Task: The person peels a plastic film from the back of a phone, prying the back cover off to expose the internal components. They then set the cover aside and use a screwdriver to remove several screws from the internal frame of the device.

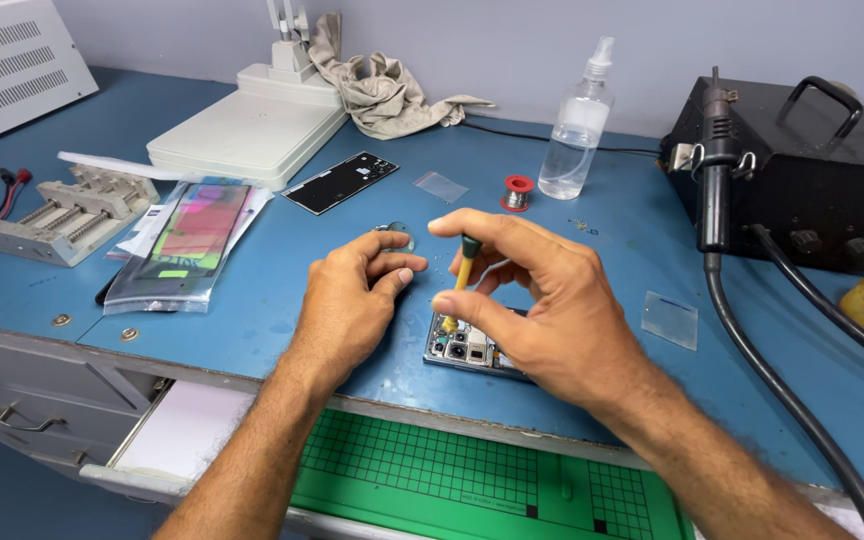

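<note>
Head view: right hand (542, 310) grasps one screwdriver (462, 275); left hand (352, 300) steadies one phone (464, 345).

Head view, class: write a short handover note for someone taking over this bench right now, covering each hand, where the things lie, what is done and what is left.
Right hand: pinches a small yellow screwdriver upright, tip on the opened phone.
Left hand: rests on the blue bench, steadying the phone's far end.
Done: black back cover is off, lying further back.
Left: the screws at the camera end; how many remain cannot be told.
</note>
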